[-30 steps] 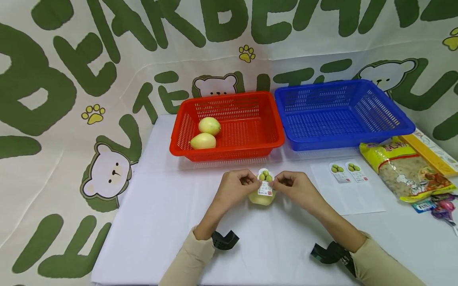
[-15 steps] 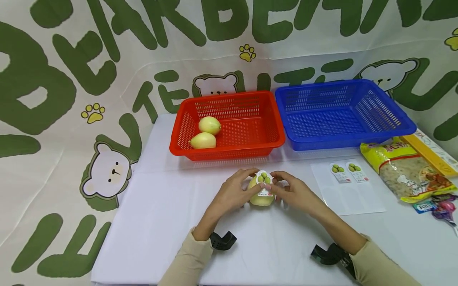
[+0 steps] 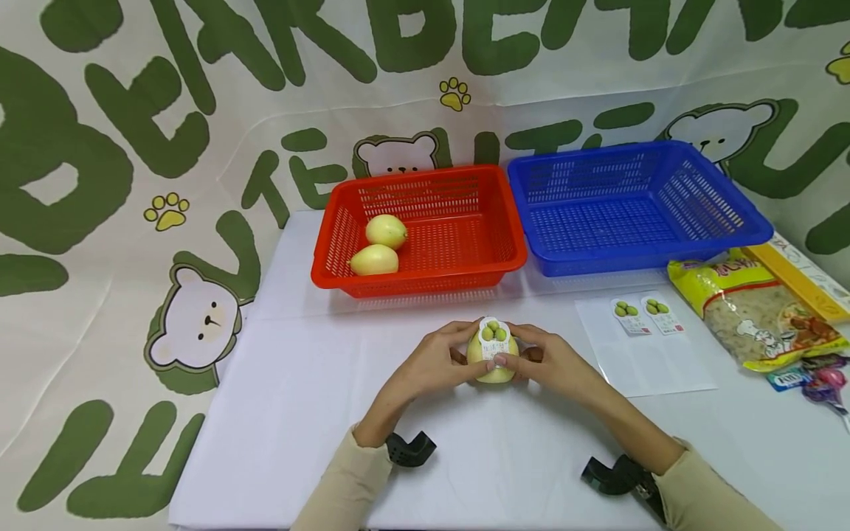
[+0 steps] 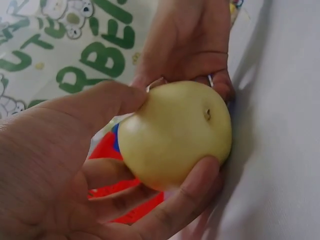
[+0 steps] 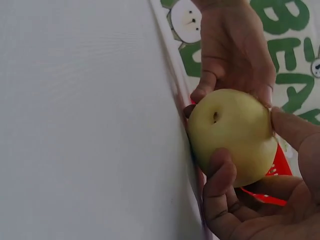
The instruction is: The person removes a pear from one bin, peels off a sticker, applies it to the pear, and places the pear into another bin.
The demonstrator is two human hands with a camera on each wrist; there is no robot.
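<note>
A pale yellow pear (image 3: 492, 364) sits just above the white table (image 3: 299, 413), held between both hands. My left hand (image 3: 434, 361) cups its left side with thumb and fingers curled round it (image 4: 175, 135). My right hand (image 3: 547, 363) grips the right side (image 5: 232, 135), its thumb pressing a white sticker with green fruit (image 3: 493, 339) onto the top of the pear. The pear's dimple shows in both wrist views.
A red basket (image 3: 425, 280) with two pears (image 3: 375, 259) stands behind, a blue basket (image 3: 697, 254) to its right. A sticker sheet (image 3: 644, 346) with two stickers lies at right, beside snack bags (image 3: 757, 317) and lollipops (image 3: 820, 380).
The sticker, held up between both hands' fingertips a second ago, has come down onto the pear. Both hands now wrap the pear, which is lifted slightly toward me.
</note>
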